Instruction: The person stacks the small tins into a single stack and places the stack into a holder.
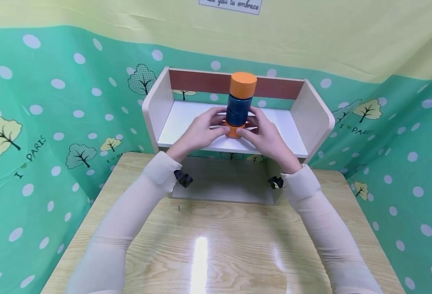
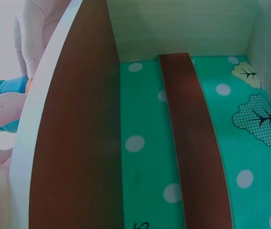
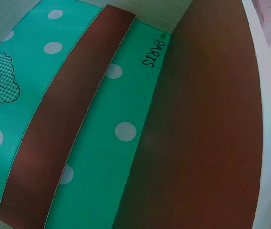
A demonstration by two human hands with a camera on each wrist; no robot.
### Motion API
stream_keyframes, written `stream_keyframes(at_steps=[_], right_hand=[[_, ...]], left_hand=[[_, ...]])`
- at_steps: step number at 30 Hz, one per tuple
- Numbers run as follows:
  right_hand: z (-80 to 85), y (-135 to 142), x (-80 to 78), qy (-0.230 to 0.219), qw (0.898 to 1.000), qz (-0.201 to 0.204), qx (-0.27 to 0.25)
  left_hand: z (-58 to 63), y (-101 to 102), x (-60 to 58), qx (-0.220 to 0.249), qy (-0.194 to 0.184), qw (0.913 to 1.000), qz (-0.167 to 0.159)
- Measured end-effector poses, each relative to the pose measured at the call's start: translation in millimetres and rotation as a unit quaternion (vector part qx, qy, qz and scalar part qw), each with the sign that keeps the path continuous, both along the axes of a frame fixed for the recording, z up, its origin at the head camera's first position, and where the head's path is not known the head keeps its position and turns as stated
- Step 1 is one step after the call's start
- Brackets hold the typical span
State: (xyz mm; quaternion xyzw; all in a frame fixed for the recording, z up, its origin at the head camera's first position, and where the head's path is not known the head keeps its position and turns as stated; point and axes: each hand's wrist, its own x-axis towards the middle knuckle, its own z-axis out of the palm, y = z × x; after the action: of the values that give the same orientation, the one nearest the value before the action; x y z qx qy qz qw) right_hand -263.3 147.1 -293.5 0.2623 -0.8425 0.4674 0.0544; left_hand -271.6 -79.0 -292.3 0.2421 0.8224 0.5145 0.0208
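Note:
A stack of round pieces stands on the upper shelf board of a small shelf unit. Its wide top cylinder (image 1: pixel 242 85) is orange, the middle section (image 1: pixel 237 109) is dark blue with ring-like seams, and the bottom cylinder (image 1: pixel 233 130) is orange. From the left, my left hand (image 1: pixel 205 127) holds the stack's base, its thumb on the bottom cylinder. Opposite it, my right hand (image 1: pixel 263 132) grips the same base with curled fingers. The left wrist view catches the blue section (image 2: pixel 13 86) sideways between fingers; the shelf edge covers much of both hands in the wrist views.
The shelf unit has a white upper board (image 1: pixel 197 112), pale side panels (image 1: pixel 313 116), a red-brown back rail (image 1: pixel 201 81) and a lower compartment (image 1: pixel 223 179). It stands on a wooden table (image 1: pixel 234 241). Green dotted cloth (image 1: pixel 72 94) hangs behind and beside it.

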Motion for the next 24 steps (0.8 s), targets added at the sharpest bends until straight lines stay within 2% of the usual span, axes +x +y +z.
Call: stream_keyframes(at_steps=[11, 24], right_hand=[[2.3, -1.9, -2.9, -0.006, 1.0, -0.016, 0.014], [2.3, -1.9, -4.2, -0.003, 1.0, -0.017, 0.015]], left_hand=[[1.2, 1.4, -5.1, -0.012, -0.005, 0.9999, 0.007], [0.8, 1.9, -6.2, -0.001, -0.007, 0.9999, 0.008]])
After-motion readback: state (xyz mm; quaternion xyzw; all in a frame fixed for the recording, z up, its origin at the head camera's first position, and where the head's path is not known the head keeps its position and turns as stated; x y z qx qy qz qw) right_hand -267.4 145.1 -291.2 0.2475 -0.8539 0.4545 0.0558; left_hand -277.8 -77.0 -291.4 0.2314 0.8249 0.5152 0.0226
